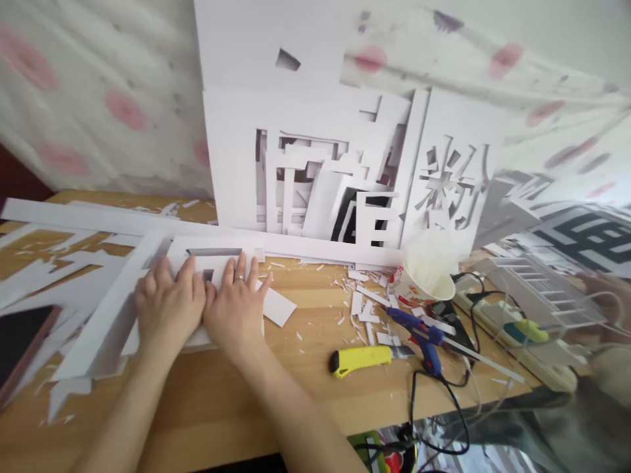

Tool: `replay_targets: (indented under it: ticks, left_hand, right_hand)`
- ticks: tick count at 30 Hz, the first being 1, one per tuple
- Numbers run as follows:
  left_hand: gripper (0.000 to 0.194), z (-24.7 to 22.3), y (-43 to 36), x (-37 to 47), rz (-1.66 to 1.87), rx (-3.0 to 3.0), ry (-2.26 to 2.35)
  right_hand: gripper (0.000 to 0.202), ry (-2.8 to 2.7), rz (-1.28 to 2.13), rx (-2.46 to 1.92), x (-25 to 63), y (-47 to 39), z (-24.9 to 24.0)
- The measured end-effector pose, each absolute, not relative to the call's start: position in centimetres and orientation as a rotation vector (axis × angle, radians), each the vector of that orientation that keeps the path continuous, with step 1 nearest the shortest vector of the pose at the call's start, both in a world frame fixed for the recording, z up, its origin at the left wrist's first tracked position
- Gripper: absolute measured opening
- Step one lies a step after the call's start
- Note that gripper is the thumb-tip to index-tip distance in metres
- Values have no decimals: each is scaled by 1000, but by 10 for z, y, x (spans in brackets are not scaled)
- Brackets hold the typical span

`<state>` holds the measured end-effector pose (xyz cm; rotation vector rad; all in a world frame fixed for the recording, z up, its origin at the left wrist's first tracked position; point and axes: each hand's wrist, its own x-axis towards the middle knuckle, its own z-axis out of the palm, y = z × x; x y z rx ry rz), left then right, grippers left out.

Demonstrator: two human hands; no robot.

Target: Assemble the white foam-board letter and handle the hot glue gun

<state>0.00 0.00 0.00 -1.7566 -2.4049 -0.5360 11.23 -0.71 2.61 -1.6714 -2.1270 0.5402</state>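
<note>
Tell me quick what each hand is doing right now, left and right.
Left hand: open, laid on the white cut-out board, gripping nothing visible.
Right hand: open, fingers spread on the same board.

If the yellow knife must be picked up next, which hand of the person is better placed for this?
Right, most likely. The right hand rests on the white board, nearer to the yellow knife, whose handle end faces it. The left hand is farther off, beyond the right one.

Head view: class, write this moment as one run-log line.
left hand: palm-down on white cut-out panel; right hand: palm-down on same panel; yellow cutter: on table, unheld; glue gun: on table
</note>
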Motion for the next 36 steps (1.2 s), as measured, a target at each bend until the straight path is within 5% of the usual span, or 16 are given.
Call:
replay_targets:
  ticks: [13, 21, 36]
  left_hand:
    - [57, 4, 1, 7, -414, -1734, -2385]
    - [53, 20, -4, 8, -409, -1776, -2424]
    - [51, 16, -45, 10, -321, -2145, -2107]
  right_hand:
    - [59, -2133, 351, -1768, 144, -2, 31]
    - [45, -1964, 736, -1693, 174, -42, 16]
    - [37, -1950, 843, -1741, 187, -126, 20]
